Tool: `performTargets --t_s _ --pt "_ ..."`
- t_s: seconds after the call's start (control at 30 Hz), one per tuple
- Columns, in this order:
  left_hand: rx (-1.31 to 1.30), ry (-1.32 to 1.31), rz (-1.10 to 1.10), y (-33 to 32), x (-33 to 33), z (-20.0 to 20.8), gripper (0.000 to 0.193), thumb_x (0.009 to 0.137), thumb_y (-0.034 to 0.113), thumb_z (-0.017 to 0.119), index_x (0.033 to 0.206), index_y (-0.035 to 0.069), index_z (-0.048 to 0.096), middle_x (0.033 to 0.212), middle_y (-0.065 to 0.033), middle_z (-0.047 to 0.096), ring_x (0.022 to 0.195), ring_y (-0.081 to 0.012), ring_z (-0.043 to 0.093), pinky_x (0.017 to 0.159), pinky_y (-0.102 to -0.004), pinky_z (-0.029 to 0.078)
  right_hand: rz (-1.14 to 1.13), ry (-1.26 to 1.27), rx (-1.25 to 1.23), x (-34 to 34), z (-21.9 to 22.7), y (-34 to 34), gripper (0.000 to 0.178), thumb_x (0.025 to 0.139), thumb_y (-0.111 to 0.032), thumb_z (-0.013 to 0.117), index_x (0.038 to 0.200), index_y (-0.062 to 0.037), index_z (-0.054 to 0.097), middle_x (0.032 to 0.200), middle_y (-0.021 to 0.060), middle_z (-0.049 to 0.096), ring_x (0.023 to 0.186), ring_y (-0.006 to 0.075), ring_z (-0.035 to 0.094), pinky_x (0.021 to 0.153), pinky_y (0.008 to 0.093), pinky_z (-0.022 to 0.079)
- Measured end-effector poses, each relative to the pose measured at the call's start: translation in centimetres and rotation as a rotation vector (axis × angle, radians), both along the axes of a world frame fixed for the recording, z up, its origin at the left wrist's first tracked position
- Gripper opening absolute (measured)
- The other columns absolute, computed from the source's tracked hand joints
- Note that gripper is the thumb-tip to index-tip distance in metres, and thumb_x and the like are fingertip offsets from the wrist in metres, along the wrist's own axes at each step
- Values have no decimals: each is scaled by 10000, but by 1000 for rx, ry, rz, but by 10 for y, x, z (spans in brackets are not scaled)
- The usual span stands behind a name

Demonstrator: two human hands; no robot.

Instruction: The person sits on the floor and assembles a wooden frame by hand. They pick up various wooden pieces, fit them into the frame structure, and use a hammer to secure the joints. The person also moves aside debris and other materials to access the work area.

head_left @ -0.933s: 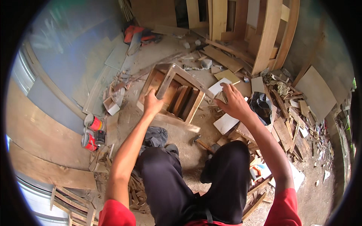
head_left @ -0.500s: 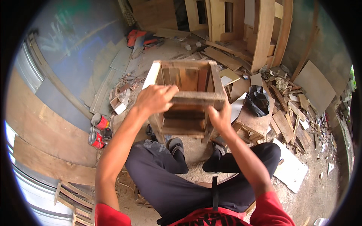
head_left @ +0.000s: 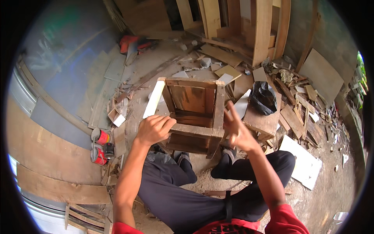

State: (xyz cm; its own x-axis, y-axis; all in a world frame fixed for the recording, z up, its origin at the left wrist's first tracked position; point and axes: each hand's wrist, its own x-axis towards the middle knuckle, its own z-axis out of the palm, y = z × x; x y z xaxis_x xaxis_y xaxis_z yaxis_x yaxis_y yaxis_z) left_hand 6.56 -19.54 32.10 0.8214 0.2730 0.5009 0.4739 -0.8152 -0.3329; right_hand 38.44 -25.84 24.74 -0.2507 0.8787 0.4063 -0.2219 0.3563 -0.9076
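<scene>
A small wooden cabinet frame [head_left: 219, 111], dark brown with an open top and inner panels, stands in front of my feet, between my knees and the floor beyond. My left hand [head_left: 155, 130] is closed over its near left corner, fingers curled on the top rail. A bright, pale face shows along the frame's left side. Just off the frame's right side, my right hand [head_left: 238, 130] is held with its fingers apart and nothing in it.
Right of the frame, a black plastic bag [head_left: 265, 98] lies on a low wooden box [head_left: 263, 121]. Scrap wood [head_left: 292, 126] is heaped farther right, beside a white board [head_left: 302, 162]. Red paint cans [head_left: 100, 136] stand at left. Tall wooden panels [head_left: 265, 31] lean at the back.
The cabinet frame has come down and turned slightly, showing more of its right side. My right hand has let go of the near rail and opened; my left hand still grips the left corner.
</scene>
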Motion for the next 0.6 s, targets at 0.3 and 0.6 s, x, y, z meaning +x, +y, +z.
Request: performTargets --t_s 0.3,0.6 --pt "-96 108 -112 0 31 -16 229 584 49 666 799 84 596 741 -22 631 625 -192 621 546 -325 472 -708 -199 -286 40 -49 37 620 978 -509 552 1140 84 629 1005 158 677 945 202 603 889 326 466" --pt "-70 155 -329 -27 71 -14 98 744 76 686 763 100 593 682 24 566 606 -119 553 564 -267 436 -136 -665 -207 58 6 79 707 856 -610 660 1112 49 673 1037 205 698 1008 240 652 881 361 499"
